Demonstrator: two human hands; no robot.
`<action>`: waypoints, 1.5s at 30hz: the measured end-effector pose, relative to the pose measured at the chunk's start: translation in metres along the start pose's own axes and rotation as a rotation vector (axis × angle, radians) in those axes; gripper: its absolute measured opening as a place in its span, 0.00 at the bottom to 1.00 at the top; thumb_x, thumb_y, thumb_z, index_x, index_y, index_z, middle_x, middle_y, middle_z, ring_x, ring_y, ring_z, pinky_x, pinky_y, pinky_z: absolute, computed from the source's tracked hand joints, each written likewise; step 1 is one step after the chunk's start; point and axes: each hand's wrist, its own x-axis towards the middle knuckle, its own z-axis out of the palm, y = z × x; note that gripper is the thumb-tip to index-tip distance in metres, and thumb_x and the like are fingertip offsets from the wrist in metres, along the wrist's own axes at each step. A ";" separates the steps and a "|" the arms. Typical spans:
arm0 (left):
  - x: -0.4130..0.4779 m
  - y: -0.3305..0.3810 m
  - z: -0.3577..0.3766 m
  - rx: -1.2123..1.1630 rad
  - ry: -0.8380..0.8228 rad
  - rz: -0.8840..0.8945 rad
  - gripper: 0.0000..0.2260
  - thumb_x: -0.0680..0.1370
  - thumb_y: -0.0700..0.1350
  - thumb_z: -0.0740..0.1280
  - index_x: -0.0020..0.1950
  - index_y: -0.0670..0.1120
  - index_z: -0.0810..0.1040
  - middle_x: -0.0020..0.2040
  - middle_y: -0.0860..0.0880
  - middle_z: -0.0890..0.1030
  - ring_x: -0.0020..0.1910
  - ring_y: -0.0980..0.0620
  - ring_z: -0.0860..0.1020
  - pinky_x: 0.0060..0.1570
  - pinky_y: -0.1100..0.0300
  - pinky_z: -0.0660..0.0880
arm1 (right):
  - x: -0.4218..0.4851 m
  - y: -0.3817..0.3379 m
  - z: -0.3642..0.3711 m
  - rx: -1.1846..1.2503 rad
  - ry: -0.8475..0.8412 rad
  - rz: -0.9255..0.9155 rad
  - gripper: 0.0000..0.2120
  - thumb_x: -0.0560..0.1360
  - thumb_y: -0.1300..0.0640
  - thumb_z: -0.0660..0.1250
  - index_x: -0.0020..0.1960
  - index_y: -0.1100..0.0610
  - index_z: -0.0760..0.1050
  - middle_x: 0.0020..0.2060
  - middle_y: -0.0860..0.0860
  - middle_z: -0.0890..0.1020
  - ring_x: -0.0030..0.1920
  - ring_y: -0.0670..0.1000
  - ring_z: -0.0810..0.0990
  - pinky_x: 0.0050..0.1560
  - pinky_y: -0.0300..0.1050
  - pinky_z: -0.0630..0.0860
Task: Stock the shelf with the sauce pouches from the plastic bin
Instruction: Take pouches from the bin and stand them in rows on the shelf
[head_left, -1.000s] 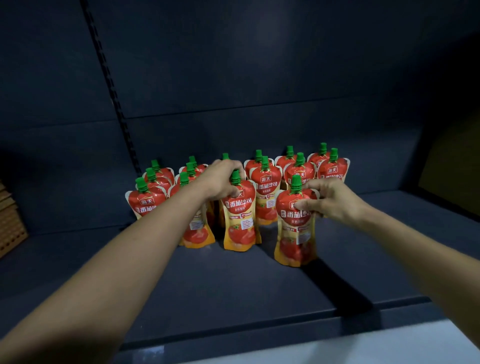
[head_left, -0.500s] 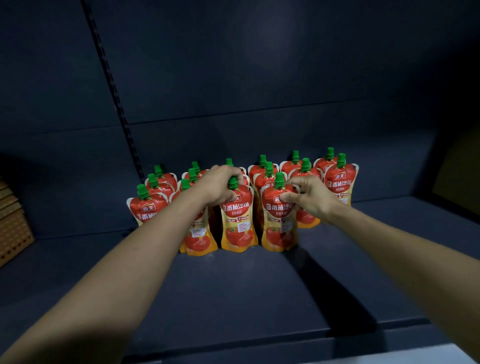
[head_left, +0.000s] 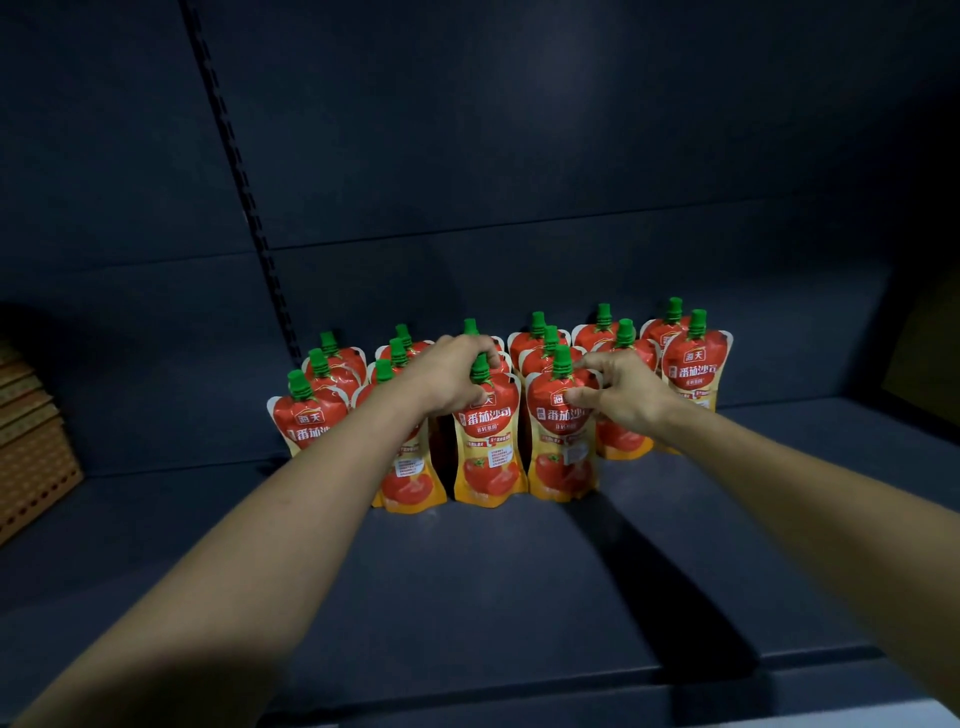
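Observation:
Several red and orange sauce pouches with green caps stand in rows at the back of a dark shelf (head_left: 467, 582). My left hand (head_left: 449, 379) grips the top of a front pouch (head_left: 488, 452) just below its green cap. Beside it on the right stands another front pouch (head_left: 563, 457), and my right hand (head_left: 621, 397) pinches its upper right edge with thumb and fingers. Both pouches stand upright on the shelf board, side by side. More pouches (head_left: 693, 364) stand behind and to the right. The plastic bin is out of view.
A dark back panel with a slotted upright rail (head_left: 244, 197) rises behind the pouches. A brown perforated object (head_left: 31, 452) sits at the far left. The shelf's front edge (head_left: 571, 691) runs along the bottom, with a pale strip below it at the lower right.
My right hand carried its pouch leftward and back until it stands next to the pouch under my left hand. The left hand stayed on its pouch top.

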 end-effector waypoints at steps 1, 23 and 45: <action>-0.001 0.000 0.000 0.014 0.000 -0.006 0.19 0.74 0.42 0.73 0.62 0.54 0.73 0.66 0.45 0.72 0.61 0.44 0.76 0.54 0.49 0.80 | -0.002 -0.002 0.000 -0.029 0.010 0.008 0.24 0.75 0.59 0.70 0.69 0.60 0.70 0.64 0.53 0.76 0.65 0.54 0.74 0.62 0.48 0.74; -0.188 0.076 0.140 -0.236 0.257 0.362 0.30 0.76 0.65 0.56 0.74 0.52 0.66 0.72 0.55 0.69 0.71 0.54 0.65 0.70 0.54 0.62 | -0.256 0.053 0.057 -0.366 0.609 0.077 0.18 0.77 0.50 0.65 0.66 0.49 0.71 0.63 0.44 0.74 0.63 0.47 0.71 0.54 0.43 0.72; -0.552 0.376 0.370 -0.325 -0.691 0.704 0.17 0.77 0.56 0.66 0.65 0.54 0.74 0.60 0.56 0.79 0.55 0.55 0.78 0.55 0.55 0.75 | -0.852 0.144 0.013 -0.215 0.797 1.122 0.19 0.77 0.51 0.65 0.66 0.52 0.69 0.61 0.51 0.76 0.57 0.50 0.77 0.56 0.50 0.75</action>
